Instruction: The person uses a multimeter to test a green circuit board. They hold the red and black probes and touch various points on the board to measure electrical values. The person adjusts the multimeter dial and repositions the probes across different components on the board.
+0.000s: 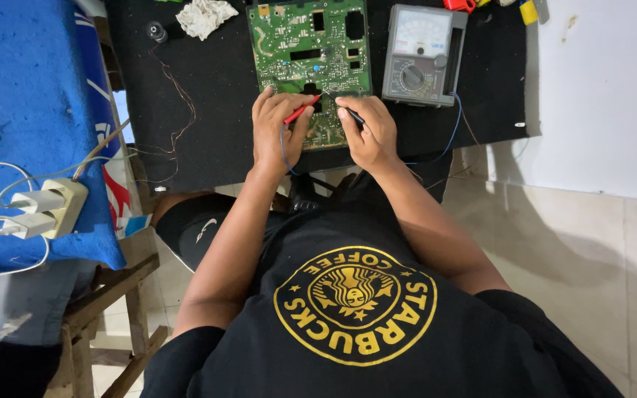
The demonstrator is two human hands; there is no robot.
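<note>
A green circuit board (pixel 309 59) lies flat on the black mat (pixel 208 110) covering the desk, just beside a grey analog multimeter (pixel 423 55). The left hand (pixel 278 133), forearm stretched forward, pinches a slim red probe (pixel 300 110) between its fingers, tip down on the board. The right hand (pixel 369 131) grips a black probe (pixel 349 112) likewise. A crumpled white tissue (pixel 205 16) lies near the board's far corner.

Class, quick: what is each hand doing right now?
Left hand: closed on the red probe, tip on the green circuit board.
Right hand: closed on the black probe.
</note>
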